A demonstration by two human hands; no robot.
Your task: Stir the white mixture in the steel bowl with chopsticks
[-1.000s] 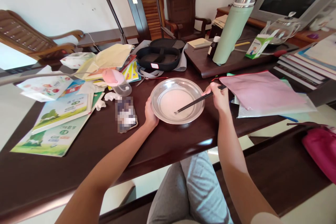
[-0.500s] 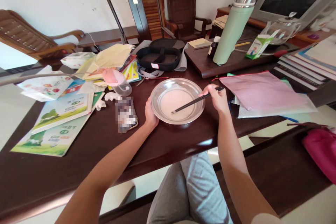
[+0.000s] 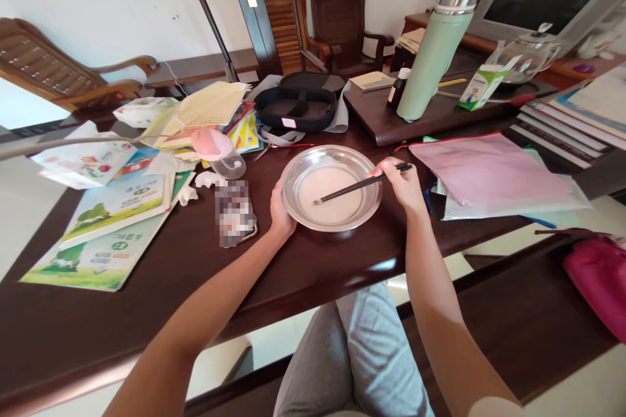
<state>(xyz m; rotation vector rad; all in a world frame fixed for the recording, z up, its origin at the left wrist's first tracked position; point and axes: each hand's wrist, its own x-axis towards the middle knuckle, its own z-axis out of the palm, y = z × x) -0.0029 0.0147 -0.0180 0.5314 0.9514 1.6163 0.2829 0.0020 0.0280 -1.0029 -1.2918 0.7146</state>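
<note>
A shallow metal dish holding a pale pinkish-white liquid sits on the dark wooden table in front of me. My left hand grips the dish's left rim. My right hand is closed on a pair of dark chopsticks, whose tips dip into the liquid left of the dish's middle.
A phone, a pink-lidded cup, booklets and papers lie to the left. Behind the dish is a black case. A green flask, a small carton, a pink folder and stacked books stand to the right.
The chopstick tips have swept leftward and slightly away from me through the liquid, and my right hand has shifted a little left. My left hand has stayed on the rim.
</note>
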